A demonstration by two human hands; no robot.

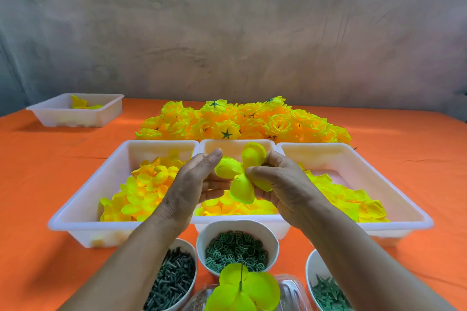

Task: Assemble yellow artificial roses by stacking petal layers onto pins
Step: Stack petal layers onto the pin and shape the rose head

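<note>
Illumination: bright, diffuse, from above; no hard glare anywhere.

Shadows: soft-edged. There is a faint one on the orange tablecloth [50, 184] left of and in front of the small tray [50, 116], and a darker patch beneath the left forearm [121, 260].

Grey wall [227, 33]: mottled, dimmer toward the left edge.

Colour: neon yellow heavily saturated. The petal layer [241, 189] pinched in the right hand [283, 184] is sharp but near clipping, with thin surface detail. Inner walls of the left tray [83, 209] take a peach tint.

Focus: mid-table crisp; the petal layer on the pin [262, 288] at the bottom edge is soft.

Distortion: wide-angle bowing of the table's far edge and the tray rims, stronger toward the frame edges.
</note>
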